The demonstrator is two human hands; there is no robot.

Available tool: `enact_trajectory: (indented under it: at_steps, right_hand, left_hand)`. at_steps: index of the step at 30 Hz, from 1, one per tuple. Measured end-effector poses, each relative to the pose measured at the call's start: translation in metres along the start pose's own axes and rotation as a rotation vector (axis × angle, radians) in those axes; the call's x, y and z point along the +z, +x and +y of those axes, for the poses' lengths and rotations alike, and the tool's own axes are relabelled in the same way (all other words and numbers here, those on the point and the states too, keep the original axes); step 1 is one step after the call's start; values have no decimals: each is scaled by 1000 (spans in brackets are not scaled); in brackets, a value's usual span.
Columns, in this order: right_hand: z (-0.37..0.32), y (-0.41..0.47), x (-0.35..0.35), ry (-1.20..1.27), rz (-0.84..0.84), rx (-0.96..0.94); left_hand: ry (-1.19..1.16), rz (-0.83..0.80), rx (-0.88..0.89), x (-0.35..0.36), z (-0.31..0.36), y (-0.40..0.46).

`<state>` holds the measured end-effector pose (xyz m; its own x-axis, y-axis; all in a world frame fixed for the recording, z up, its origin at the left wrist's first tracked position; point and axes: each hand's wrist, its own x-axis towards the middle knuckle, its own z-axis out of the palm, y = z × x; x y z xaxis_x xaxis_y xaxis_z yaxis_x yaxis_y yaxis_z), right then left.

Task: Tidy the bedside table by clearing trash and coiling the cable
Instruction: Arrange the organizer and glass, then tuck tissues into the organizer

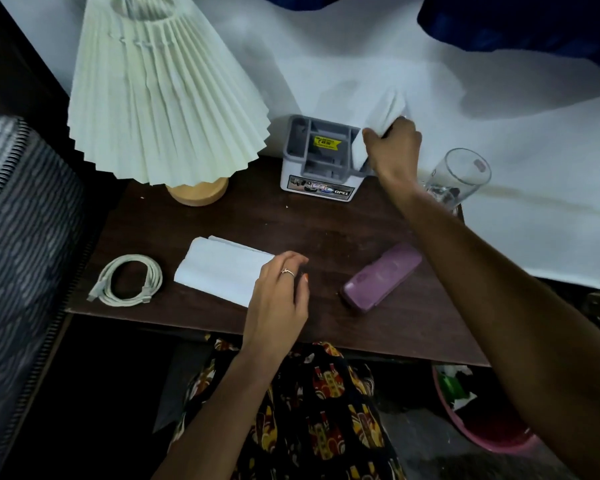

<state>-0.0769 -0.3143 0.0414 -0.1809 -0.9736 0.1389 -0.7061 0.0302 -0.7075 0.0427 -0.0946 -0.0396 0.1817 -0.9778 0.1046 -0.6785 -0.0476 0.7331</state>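
A: Logging the hands first. I see the right hand (394,148) far back on the bedside table (326,223), fingers pinched shut on a folded white tissue (387,110) whose lower end sits in the right compartment of the grey organizer (317,157).

B: And the left hand (279,289)?

A: Near the front edge, fingers loosely spread, resting on the right end of a white folded paper stack (222,270). It grips nothing that I can tell.

B: Cable?

A: The white cable (127,280) is already coiled, lying flat at the front left corner, well apart from both hands, left of the paper stack.

B: Containers?

A: The organizer's other compartments look empty apart from a yellow sticker. A clear glass (459,178) leans at the back right edge. A pink bin (482,434) on the floor below the right side holds white and green scraps.

B: Room?

A: A purple case (381,280) lies diagonally right of centre; the lamp (167,91) fills the back left. The middle of the tabletop is bare.
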Motion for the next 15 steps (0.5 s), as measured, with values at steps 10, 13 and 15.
enact_trajectory:
  at_steps: [10,13,15]
  right_hand:
    - [16,-29,-1,-110,-132,130]
    - [18,-53,-3,-61,-82,110]
    - [16,-74,-1,7,-6,92]
  left_hand:
    - [25,13,12,-11,-3,-3]
    - [19,74,-31,-17,-5,-6]
    - [-1,120,-94,-24,-7,-9]
